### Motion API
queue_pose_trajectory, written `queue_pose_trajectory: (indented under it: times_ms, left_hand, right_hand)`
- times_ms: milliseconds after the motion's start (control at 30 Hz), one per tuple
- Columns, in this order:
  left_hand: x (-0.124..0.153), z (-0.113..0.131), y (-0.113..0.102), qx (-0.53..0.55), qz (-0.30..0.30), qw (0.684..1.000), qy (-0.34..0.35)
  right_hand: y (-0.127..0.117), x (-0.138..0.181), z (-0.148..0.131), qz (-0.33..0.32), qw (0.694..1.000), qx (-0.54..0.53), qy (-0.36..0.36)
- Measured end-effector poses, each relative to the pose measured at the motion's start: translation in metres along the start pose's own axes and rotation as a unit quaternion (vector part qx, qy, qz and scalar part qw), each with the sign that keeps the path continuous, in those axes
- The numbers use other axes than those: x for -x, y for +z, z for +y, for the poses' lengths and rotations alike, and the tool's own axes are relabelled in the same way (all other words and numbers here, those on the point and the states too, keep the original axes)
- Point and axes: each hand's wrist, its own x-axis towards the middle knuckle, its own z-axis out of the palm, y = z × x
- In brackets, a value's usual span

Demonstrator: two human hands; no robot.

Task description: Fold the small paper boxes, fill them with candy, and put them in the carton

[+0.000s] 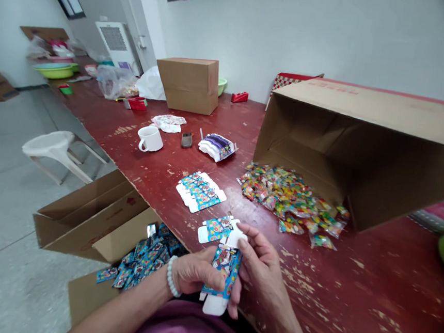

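Observation:
A small blue printed carton [228,260] with white end flaps is held near the table's front edge. My left hand [197,272] grips its body, the thumb across the printed face. The fingers of my right hand [261,257] pinch the white flap at its upper end. Just beyond lies a flat blue carton [217,228], partly hidden by the carton in hand. Several more flat cartons [201,191] overlap in a stack farther up the table. To the right, small clear packets of colourful candy [282,192] spill from a large cardboard box [391,186] on its side.
The red table [350,297] also carries a white mug [150,138], a phone-like device [186,140], a purple-and-white stack [218,146] and a closed cardboard box [190,88]. Below left, an open carton holds blue boxes [147,258]. A white stool [58,147] stands beyond it.

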Motion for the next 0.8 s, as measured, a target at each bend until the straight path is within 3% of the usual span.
queue_pose_trajectory:
  times_ms: [133, 333, 467, 600, 800]
  left_hand:
    - [0.000, -0.003, -0.001, -0.006, 0.074, 0.996, 0.056]
    - [-0.003, -0.004, 0.000, -0.041, 0.196, 0.976, 0.080]
    - [-0.008, -0.003, 0.002, -0.117, 0.245, 0.957, 0.099]
    - [-0.008, 0.002, 0.002, -0.232, 0.273, 0.917, 0.172]
    - [-0.009, -0.009, 0.008, -0.237, 0.354, 0.877, 0.221]
  right_hand:
    - [0.002, 0.004, -0.003, 0.011, 1.000, 0.004, -0.002]
    - [0.003, 0.010, 0.007, -0.053, 0.997, 0.017, 0.060]
    - [0.003, 0.008, 0.009, 0.006, 0.995, 0.101, 0.001]
    - [-0.005, 0.004, 0.003, 0.082, 0.967, 0.224, -0.091]
    - [-0.006, 0.001, 0.007, 0.144, 0.977, 0.140, -0.075]
